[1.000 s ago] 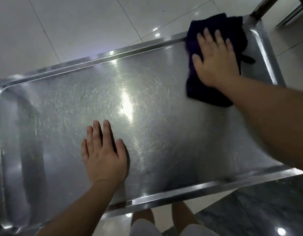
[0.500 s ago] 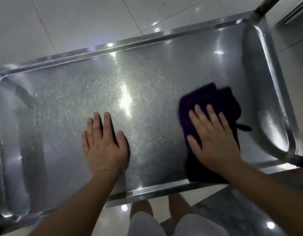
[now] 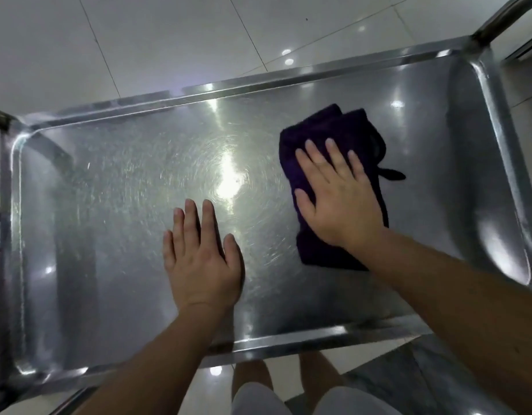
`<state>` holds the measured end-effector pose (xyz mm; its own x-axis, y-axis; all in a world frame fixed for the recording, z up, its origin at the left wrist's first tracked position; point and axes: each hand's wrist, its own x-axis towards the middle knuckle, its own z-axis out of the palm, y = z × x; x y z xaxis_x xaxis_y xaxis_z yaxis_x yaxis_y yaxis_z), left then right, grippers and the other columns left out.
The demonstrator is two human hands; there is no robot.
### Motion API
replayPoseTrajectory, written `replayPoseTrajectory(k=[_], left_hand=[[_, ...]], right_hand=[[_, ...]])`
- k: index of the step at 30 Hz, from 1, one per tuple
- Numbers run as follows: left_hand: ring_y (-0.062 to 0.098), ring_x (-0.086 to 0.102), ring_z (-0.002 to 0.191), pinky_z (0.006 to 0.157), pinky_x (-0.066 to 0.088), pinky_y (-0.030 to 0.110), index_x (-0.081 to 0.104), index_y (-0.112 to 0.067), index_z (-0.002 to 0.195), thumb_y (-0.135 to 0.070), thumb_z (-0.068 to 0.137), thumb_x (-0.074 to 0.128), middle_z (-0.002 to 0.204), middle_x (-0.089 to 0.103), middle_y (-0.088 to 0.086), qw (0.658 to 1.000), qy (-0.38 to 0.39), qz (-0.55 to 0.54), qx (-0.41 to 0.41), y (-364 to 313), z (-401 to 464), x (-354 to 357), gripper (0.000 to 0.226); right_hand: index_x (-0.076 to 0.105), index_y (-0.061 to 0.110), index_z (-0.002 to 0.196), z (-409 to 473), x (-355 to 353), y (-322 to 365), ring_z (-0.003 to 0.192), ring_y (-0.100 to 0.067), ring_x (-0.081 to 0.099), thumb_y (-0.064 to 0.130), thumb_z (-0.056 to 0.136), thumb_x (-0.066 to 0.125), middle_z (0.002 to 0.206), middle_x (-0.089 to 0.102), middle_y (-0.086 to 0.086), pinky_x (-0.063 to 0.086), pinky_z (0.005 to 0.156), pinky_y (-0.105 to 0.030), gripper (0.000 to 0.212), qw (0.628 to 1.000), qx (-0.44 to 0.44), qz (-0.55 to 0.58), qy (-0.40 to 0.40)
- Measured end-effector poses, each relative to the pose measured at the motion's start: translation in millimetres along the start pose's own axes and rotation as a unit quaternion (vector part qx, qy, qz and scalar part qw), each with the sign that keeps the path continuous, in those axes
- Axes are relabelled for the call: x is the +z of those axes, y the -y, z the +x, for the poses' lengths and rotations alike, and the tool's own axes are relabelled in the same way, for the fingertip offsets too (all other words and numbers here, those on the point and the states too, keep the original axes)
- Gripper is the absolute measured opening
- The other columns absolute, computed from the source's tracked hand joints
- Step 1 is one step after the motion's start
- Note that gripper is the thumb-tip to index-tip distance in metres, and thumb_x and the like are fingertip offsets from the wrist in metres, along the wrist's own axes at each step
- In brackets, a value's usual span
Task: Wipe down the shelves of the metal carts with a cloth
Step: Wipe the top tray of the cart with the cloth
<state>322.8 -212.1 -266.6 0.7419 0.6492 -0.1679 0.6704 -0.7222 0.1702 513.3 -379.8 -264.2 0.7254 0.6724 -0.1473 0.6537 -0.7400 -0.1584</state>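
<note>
Pressing cloth [image 3: 324, 130]: right grip [image 3: 339, 202] flat | left grip [image 3: 202, 259] flat on shelf [image 3: 109, 190]

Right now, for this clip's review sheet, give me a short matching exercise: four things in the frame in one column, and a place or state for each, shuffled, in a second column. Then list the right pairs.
Column one:
1. left hand
2. right hand
3. cloth
4. shelf rim

Column two:
A. dark purple, folded, lying on the right half of the shelf
B. flat on bare metal, fingers straight
C. shiny raised edge nearest the person's legs
D. pressing flat on the cloth

Pairs: 1-B, 2-D, 3-A, 4-C
</note>
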Motion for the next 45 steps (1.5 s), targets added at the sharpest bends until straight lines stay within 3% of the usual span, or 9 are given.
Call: replayPoseTrajectory(k=[6, 10, 17, 25, 32, 37, 39, 42, 45], left_hand=[[0.018, -0.002, 0.162, 0.131, 0.003, 0.049, 0.013, -0.028, 0.168, -0.048, 0.104, 0.025, 0.176, 0.008, 0.001, 1.0, -0.015, -0.008, 0.003, -0.2, 2.5, 2.4, 0.069], [0.017, -0.002, 0.162, 0.131, 0.003, 0.048, 0.013, -0.028, 0.168, -0.048, 0.104, 0.025, 0.176, 0.009, 0.001, 1.0, -0.024, 0.001, 0.005, 3.5, 1.7, 6.9, 0.068], [0.016, -0.001, 0.162, 0.131, 0.002, 0.046, 0.014, -0.028, 0.168, -0.045, 0.104, 0.027, 0.176, 0.009, 0.0, 1.0, -0.021, 0.006, -0.007, 1.8, 1.5, 4.9, 0.067], [0.016, 0.001, 0.162, 0.131, 0.002, 0.046, 0.015, -0.028, 0.168, -0.041, 0.104, 0.03, 0.176, 0.01, -0.001, 1.0, -0.022, -0.007, -0.008, 2.9, 0.1, 3.0, 0.066], [0.019, 0.004, 0.162, 0.131, 0.0, 0.045, 0.019, -0.026, 0.167, -0.041, 0.104, 0.029, 0.175, 0.013, 0.002, 0.999, -0.028, -0.014, -0.005, 0.8, 0.0, 2.4, 0.066], [0.019, 0.003, 0.162, 0.131, 0.002, 0.047, 0.018, -0.026, 0.167, -0.04, 0.103, 0.028, 0.176, 0.013, 0.002, 0.999, -0.025, -0.02, -0.005, -2.0, -1.4, -0.9, 0.067], [0.019, 0.003, 0.162, 0.131, 0.003, 0.048, 0.018, -0.026, 0.168, -0.041, 0.103, 0.028, 0.176, 0.012, 0.001, 0.999, -0.026, -0.021, -0.008, -1.3, -1.7, -1.2, 0.067], [0.019, 0.003, 0.162, 0.131, 0.003, 0.047, 0.017, -0.026, 0.167, -0.041, 0.103, 0.027, 0.176, 0.012, 0.002, 0.999, -0.028, -0.017, -0.006, -2.0, -3.2, -1.2, 0.067], [0.02, 0.003, 0.162, 0.131, 0.002, 0.047, 0.018, -0.025, 0.168, -0.04, 0.104, 0.028, 0.175, 0.013, 0.003, 0.999, -0.029, -0.015, -0.004, -2.6, -2.2, -1.2, 0.066]], right_hand=[[0.008, 0.023, 0.168, 151.8, -25.8, -1.1, 0.161, -0.026, 0.0, 0.051, 0.104, 0.02, 0.175, 0.004, 0.001, 0.001, 0.129, -0.051, 0.07, 0.995, 0.096, 0.014, -0.026], [0.007, 0.021, 0.168, 171.0, -25.7, 2.0, 0.161, -0.028, -0.003, 0.05, 0.105, 0.018, 0.175, 0.002, 0.001, -0.001, 0.129, -0.052, 0.07, 0.994, 0.103, 0.01, -0.022], [0.019, 0.025, 0.167, 35.7, 0.7, 64.9, 0.161, -0.023, 0.008, 0.046, 0.108, 0.029, 0.174, 0.015, 0.005, 0.007, 0.129, -0.049, 0.063, 0.994, -0.107, 0.006, 0.029], [0.015, 0.03, 0.167, -162.3, 39.1, 35.9, 0.161, -0.018, 0.008, 0.047, 0.104, 0.039, 0.174, 0.013, 0.008, 0.012, 0.129, -0.05, 0.07, 0.985, -0.165, 0.015, 0.055], [0.013, 0.032, 0.167, -186.9, 18.3, -118.1, 0.16, -0.024, 0.011, 0.057, 0.103, 0.025, 0.175, 0.013, 0.003, 0.005, 0.128, -0.048, 0.069, 0.993, 0.119, -0.003, 0.013], [0.012, 0.023, 0.165, -168.6, 0.8, -203.5, 0.154, -0.045, 0.017, 0.065, 0.101, 0.022, 0.172, 0.013, -0.017, 0.014, 0.125, -0.064, 0.077, 0.915, 0.4, 0.045, -0.017], [0.009, 0.022, 0.165, -163.0, 3.3, -188.6, 0.155, -0.046, 0.015, 0.07, 0.102, 0.022, 0.172, 0.01, -0.017, 0.013, 0.126, -0.062, 0.08, 0.904, 0.422, 0.053, -0.042], [0.008, 0.014, 0.165, -166.3, 4.0, -148.0, 0.156, -0.042, 0.009, 0.074, 0.1, 0.022, 0.173, 0.009, -0.017, 0.01, 0.126, -0.06, 0.09, 0.917, 0.392, 0.058, -0.047], [0.02, 0.003, 0.162, -174.5, 1.8, -87.3, 0.144, -0.048, 0.035, 0.055, 0.103, 0.03, 0.164, 0.031, -0.025, 0.034, 0.114, -0.062, 0.079, 0.943, 0.326, 0.055, -0.032]])
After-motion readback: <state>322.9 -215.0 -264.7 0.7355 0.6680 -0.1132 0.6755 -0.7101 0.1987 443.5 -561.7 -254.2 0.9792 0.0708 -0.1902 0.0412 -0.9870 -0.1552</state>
